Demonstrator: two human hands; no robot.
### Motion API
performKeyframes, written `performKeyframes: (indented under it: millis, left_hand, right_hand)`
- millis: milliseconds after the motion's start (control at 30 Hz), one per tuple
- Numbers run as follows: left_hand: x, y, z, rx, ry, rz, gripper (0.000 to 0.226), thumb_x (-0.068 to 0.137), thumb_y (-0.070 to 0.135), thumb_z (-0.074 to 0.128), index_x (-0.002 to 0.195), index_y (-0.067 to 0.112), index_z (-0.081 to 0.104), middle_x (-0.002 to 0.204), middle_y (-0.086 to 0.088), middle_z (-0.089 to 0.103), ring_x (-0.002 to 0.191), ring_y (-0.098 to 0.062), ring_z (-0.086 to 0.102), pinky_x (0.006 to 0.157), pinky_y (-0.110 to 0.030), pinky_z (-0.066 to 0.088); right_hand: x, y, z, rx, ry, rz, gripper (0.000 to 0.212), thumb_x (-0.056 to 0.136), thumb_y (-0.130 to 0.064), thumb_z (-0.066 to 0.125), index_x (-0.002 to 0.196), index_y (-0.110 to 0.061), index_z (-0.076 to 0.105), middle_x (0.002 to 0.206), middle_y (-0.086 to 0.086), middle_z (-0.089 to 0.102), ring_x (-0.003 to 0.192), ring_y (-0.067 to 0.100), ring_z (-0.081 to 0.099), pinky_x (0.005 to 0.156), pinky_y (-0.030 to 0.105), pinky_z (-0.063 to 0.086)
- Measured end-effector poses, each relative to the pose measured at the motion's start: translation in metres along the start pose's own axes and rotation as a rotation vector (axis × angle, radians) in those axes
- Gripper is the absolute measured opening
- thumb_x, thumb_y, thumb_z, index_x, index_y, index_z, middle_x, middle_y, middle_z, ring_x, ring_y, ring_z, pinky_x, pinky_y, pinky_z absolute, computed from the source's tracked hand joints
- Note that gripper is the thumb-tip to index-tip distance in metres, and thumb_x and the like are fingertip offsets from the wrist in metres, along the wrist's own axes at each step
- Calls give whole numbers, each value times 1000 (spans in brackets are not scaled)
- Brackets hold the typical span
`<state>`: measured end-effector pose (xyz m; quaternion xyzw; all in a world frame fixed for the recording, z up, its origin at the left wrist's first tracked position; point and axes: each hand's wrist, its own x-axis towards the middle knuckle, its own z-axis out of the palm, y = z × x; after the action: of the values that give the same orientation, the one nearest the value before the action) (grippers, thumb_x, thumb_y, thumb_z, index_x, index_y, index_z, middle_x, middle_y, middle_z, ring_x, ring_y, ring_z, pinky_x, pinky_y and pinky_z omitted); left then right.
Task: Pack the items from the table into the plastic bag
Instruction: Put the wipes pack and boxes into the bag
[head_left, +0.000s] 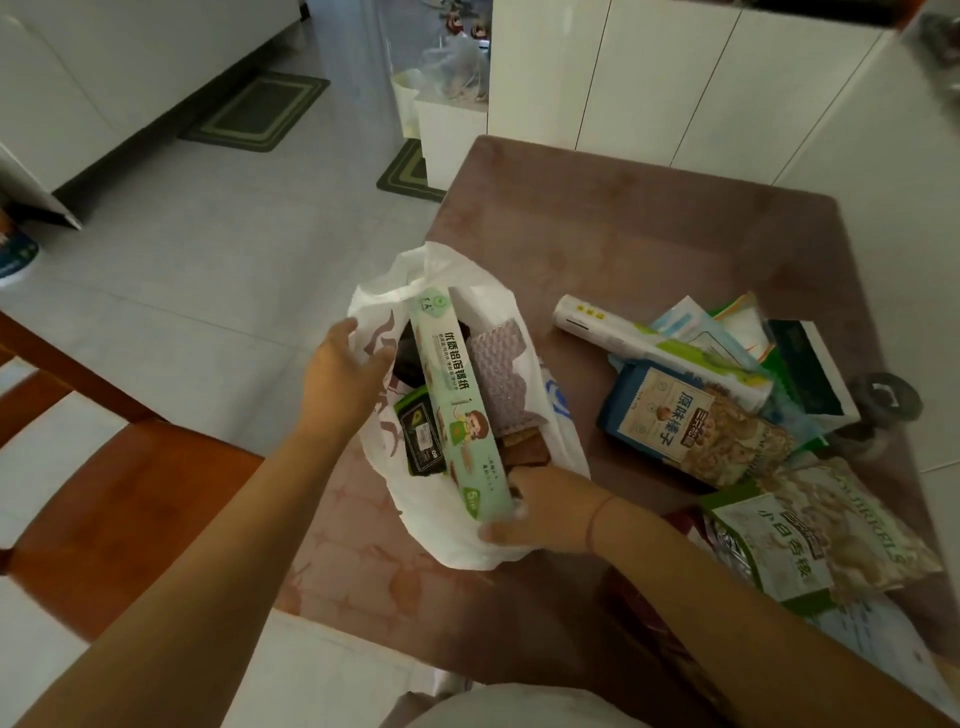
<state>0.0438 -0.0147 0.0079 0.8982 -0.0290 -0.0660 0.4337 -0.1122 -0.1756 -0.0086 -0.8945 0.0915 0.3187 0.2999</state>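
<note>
Two hands work at a white plastic bag (545, 447) lying open on the mauve table (649, 234), close to its left edge. The left hand (345, 371) presses against the bag's left rim with fingers spread and loosely curled on the plastic; whether it pinches the film cannot be told. The right hand (545, 512) is closed on the near end of a long green box (457, 400), thumb below and fingers above, at the bag's near rim. That box lies lengthways over the bag's mouth, its far end pointing at the table's far edge, and rests on the things already inside. Left of it in the bag sits a dark packet (420, 441) with a white label; right of it is a purple-grey quilted pad (501, 376), and near the right hand something brown (522, 449) whose kind is unclear.

Several unpacked items lie toward the table's right edge. A white roll (613, 335) lies slanted, its far end nearest the bag. Touching it on the near side is a blue nut pouch (691, 423). Closer to the near right corner is a green nut pouch (821, 540). Beyond the roll, thin packets (727, 332) overlap, with a dark green box (810, 369) beside them. A dark tape roll (883, 397) sits at the right edge.

A wooden chair (119, 493) stands left of the table, on pale floor tiles.
</note>
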Motion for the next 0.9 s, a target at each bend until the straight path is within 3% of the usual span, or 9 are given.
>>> performKeyframes:
  millis: [100,200,333,433,567,633,733,833,900]
  left_hand:
    - [0,5,2,-55,-28,40,35,95,18,48,128,12,55,106,-11,68,72,-23,66,54,-28,51]
    - [1,13,3,-120,-36,101,26,95,12,42,111,8,63,92,-19,69,75,-36,66,64,-45,57]
    - [0,18,10,-148,-37,114,29,96,12,36,100,13,65,73,-2,62,64,-24,59,58,-32,47]
    - [2,14,14,-178,17,43,23,95,10,39,82,11,59,66,-5,55,61,-24,51,56,-28,41]
    - [1,13,13,-193,37,24,34,95,11,38,62,14,46,56,-7,47,45,-18,43,47,-25,35]
    - [0,15,14,-235,28,32,32,98,14,39,68,16,50,54,-1,49,40,-10,46,40,-19,37]
    - [-4,18,15,-276,22,59,26,99,17,40,79,8,54,59,-3,55,48,-12,51,43,-13,41]
    - [0,21,16,-323,2,98,31,99,20,40,90,0,61,75,-20,62,64,-24,56,61,-32,47]
    - [3,27,16,-330,-24,106,28,97,15,40,84,2,61,73,-20,56,64,-23,50,60,-33,42]
  right_hand:
    - [-30,-13,-6,35,-73,-191,41,82,-33,68,118,-17,59,125,1,60,110,16,55,97,28,46]
    - [-55,-24,-8,34,-154,-345,37,87,-22,64,122,-15,58,129,2,57,120,15,49,103,24,37]
    - [-69,-32,-21,-160,-337,-407,38,89,-36,59,122,-16,56,127,0,54,118,14,45,98,14,31]
    - [-67,-33,-34,-235,-428,-340,47,88,-51,52,125,-22,51,129,-4,51,119,17,46,101,26,36]
    - [-37,-30,-45,243,-193,-157,31,96,-42,41,116,-21,52,101,-12,58,102,14,56,97,37,48]
    - [-6,-36,-38,314,-6,-148,31,98,-32,41,118,-11,52,110,-1,61,107,21,58,98,40,48]
    - [39,-50,-16,138,217,-96,53,90,-30,56,136,-14,36,135,9,44,118,30,53,101,40,44]
    - [68,-56,7,-98,264,22,93,84,-35,62,149,-14,-2,144,13,28,123,36,45,103,48,35]
    - [81,-55,16,-98,251,38,98,83,-28,61,148,-16,-11,146,13,27,122,36,45,104,51,36]
